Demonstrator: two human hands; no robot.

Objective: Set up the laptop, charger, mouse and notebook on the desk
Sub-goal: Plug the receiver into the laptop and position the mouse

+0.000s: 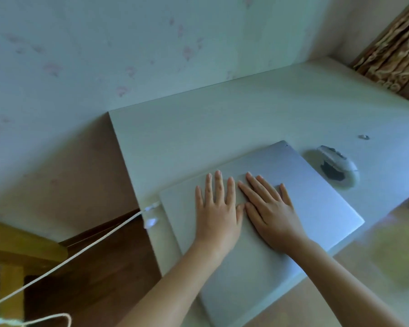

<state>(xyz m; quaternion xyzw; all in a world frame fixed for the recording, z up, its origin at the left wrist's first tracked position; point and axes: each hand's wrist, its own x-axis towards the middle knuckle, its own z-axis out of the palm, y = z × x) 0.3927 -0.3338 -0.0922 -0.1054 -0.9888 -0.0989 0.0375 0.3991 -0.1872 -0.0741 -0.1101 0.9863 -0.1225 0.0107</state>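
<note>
The pale desk (222, 119) carries the closed silver laptop (316, 197), its long axis running from 7 to 1 o'clock, with both hands flat on its lid: left hand (216, 208) and right hand (268, 208) released, fingers straight, gripping nothing. The white mouse (338, 165) sits just beside the laptop at 2 o'clock, nearer the right hand. The charger cable (80, 253) trails off the desk edge at 9 o'clock, its plug (151, 206) at the laptop's left side; I see no notebook.

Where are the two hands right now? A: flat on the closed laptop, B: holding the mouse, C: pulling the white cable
A: the left hand and right hand lie with straight fingers on the lid of the closed laptop.
</note>
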